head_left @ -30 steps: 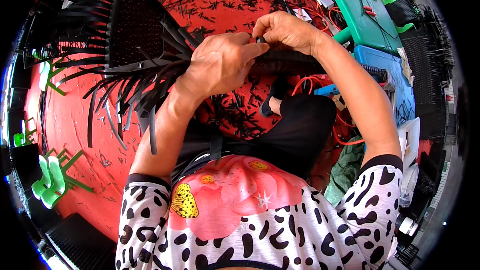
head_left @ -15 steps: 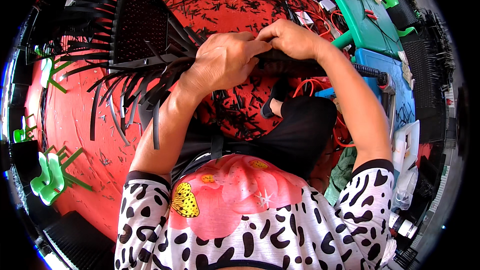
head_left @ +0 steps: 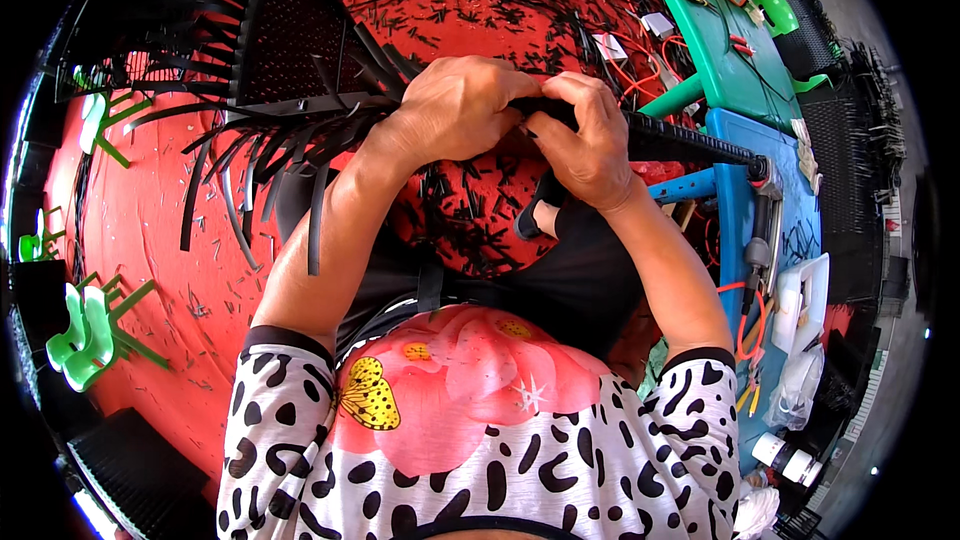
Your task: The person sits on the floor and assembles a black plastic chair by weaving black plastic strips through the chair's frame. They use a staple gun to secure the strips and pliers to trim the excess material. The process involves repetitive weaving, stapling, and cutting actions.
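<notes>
A black woven panel (head_left: 295, 35) fringed with long loose flat strips (head_left: 290, 135) lies ahead of me to the left. My left hand (head_left: 455, 110) is closed on the black strips at the panel's near edge, its fingertips pointing toward the right hand. Fingers bent over a dark edge and thumb below it, my right hand (head_left: 590, 145) grips the black strip-wrapped bar (head_left: 690, 138) that runs on to the right. The fingertips of both hands nearly meet, and the exact spot between them is partly hidden.
Black strip scraps litter the red floor (head_left: 180, 240). Small green chairs (head_left: 90, 340) stand at left. At right are a green table (head_left: 735, 70) with tools, a blue table (head_left: 735, 220), an air tool (head_left: 765, 230), a white tray (head_left: 800, 300) and red hoses.
My right hand has turned and moved down and right, its thumb now below the bar and its forearm lower. The left hand stays at nearly the same place. The view has shifted slightly.
</notes>
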`<state>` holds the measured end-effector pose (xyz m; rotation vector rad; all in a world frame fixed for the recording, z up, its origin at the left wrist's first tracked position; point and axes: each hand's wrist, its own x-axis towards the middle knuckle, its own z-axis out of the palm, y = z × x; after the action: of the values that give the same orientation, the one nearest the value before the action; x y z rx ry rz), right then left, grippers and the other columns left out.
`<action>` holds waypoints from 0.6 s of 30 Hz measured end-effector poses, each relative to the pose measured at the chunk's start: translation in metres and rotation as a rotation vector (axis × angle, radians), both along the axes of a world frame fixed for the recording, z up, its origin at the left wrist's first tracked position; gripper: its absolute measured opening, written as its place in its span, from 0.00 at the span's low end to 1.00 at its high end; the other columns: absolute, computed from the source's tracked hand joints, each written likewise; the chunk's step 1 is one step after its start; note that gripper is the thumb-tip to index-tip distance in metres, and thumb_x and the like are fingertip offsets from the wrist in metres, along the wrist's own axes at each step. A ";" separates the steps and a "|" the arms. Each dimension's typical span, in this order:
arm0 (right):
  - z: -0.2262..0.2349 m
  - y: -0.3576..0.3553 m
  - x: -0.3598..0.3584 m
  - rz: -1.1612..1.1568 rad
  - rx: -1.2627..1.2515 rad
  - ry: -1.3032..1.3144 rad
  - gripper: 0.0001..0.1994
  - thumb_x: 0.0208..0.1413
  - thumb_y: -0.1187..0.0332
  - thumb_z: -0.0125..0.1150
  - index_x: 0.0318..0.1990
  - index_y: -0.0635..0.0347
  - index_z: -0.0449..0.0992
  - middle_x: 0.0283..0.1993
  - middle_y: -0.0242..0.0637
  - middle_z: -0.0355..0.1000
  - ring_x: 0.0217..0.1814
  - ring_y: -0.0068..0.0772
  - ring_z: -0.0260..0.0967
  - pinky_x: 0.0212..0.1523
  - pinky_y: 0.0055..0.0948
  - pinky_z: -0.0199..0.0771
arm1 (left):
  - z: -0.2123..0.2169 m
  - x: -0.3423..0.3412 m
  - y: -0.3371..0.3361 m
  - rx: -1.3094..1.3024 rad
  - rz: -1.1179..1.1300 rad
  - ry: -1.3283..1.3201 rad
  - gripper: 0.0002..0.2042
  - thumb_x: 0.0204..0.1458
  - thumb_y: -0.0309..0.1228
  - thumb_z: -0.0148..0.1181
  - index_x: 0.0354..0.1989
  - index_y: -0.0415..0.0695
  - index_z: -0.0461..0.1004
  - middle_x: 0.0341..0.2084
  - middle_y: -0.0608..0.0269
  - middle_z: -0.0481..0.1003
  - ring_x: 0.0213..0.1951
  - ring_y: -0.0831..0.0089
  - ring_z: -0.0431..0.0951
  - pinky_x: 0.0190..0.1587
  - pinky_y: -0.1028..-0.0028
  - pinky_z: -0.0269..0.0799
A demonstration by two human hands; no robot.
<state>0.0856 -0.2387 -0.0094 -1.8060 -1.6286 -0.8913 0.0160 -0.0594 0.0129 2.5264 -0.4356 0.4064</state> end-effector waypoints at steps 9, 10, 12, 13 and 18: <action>0.013 -0.007 0.007 0.125 -0.119 0.023 0.05 0.42 0.77 0.56 0.29 0.61 0.70 0.33 0.37 0.69 0.36 0.38 0.72 0.37 0.33 0.74 | -0.004 -0.003 -0.001 0.047 0.026 0.063 0.12 0.42 0.29 0.61 0.37 0.42 0.75 0.31 0.55 0.75 0.37 0.54 0.76 0.37 0.61 0.71; 0.015 -0.008 0.008 0.128 -0.145 0.031 0.05 0.42 0.77 0.56 0.29 0.61 0.70 0.33 0.37 0.69 0.35 0.38 0.72 0.35 0.33 0.75 | -0.004 -0.003 -0.003 0.063 0.044 0.081 0.12 0.42 0.30 0.62 0.36 0.42 0.75 0.31 0.55 0.75 0.37 0.54 0.76 0.37 0.61 0.71; 0.022 -0.005 0.012 0.160 -0.174 0.077 0.05 0.42 0.78 0.57 0.29 0.61 0.69 0.32 0.38 0.69 0.31 0.39 0.72 0.30 0.31 0.74 | -0.005 -0.005 -0.003 0.071 0.061 0.088 0.11 0.41 0.31 0.62 0.34 0.41 0.75 0.30 0.54 0.75 0.36 0.54 0.76 0.37 0.60 0.71; 0.025 -0.004 0.012 0.178 -0.198 0.141 0.05 0.42 0.79 0.58 0.29 0.61 0.69 0.31 0.38 0.69 0.31 0.40 0.72 0.30 0.32 0.73 | -0.005 -0.006 -0.003 0.062 0.060 0.076 0.11 0.41 0.31 0.62 0.34 0.41 0.74 0.29 0.54 0.75 0.36 0.53 0.76 0.37 0.60 0.71; 0.034 0.002 0.019 0.201 -0.324 0.435 0.07 0.43 0.79 0.61 0.29 0.62 0.70 0.28 0.40 0.68 0.31 0.44 0.70 0.28 0.34 0.70 | -0.004 -0.010 -0.005 0.056 0.071 0.030 0.10 0.42 0.32 0.63 0.30 0.40 0.73 0.27 0.56 0.74 0.34 0.54 0.75 0.34 0.60 0.71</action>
<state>0.1042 -0.2369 0.0249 -1.8374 -1.6876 -0.1311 0.0057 -0.0640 0.0087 2.6043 -0.3508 0.3870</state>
